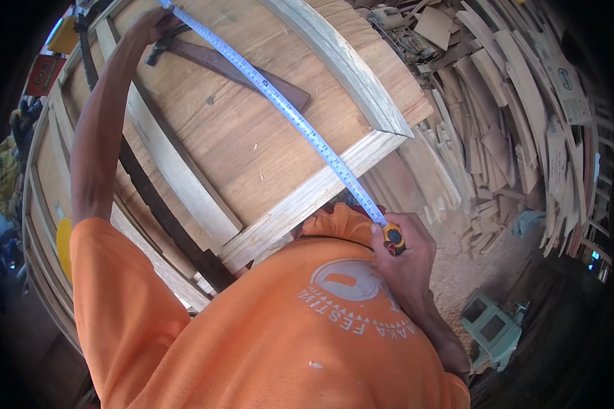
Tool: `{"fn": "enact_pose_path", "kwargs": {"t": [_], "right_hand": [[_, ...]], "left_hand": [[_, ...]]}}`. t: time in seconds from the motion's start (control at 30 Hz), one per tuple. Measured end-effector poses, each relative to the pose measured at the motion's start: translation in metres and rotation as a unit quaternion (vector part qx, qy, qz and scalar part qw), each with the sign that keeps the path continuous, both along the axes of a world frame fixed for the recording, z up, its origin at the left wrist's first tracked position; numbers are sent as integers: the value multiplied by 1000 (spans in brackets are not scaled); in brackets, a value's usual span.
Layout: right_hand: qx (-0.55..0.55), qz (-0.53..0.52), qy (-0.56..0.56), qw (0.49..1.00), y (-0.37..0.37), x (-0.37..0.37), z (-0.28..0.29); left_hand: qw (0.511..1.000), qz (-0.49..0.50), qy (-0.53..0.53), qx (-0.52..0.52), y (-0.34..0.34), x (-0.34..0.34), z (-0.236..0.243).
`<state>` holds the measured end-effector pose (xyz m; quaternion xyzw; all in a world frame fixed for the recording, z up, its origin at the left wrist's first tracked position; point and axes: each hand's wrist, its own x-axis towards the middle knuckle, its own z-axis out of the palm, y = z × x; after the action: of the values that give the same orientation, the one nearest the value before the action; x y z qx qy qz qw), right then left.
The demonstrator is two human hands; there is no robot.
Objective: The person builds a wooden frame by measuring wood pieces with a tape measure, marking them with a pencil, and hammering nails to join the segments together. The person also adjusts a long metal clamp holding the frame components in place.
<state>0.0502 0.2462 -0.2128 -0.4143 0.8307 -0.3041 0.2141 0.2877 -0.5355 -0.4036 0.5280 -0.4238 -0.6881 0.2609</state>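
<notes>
A tape measure's pale blue blade runs diagonally across a wooden frame with a plywood panel. At the near right, my right hand is wrapped around its yellow and black case, just off the frame's near rail. My left hand reaches to the far side, its fingers closed at the blade's far end, partly cut off by the picture's top. Under the blade lies a hammer with a brown wooden handle, its head close to my left hand.
A long dark metal bar, like a bar clamp, crosses the work at left beside a pale wooden slat. Stacked offcuts and boards fill the right side. A green machine stands at the lower right on a dusty floor.
</notes>
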Motion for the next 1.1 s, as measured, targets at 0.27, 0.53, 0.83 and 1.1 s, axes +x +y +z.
{"fn": "enact_pose_path", "kwargs": {"t": [0.27,0.53,0.83,1.1], "right_hand": [[-20,11,4,1000,-1,0,-1],[-17,6,8,1000,0,0,-3],[-6,12,-2,1000,0,-2,-2],[-10,19,5,1000,2,0,-4]], "left_hand": [[1000,-3,8,-10,22,-1,16],[994,63,-76,-47,90,-35,62],[993,39,-75,-78,81,-29,57],[991,2,-56,-120,39,-6,34]]}}
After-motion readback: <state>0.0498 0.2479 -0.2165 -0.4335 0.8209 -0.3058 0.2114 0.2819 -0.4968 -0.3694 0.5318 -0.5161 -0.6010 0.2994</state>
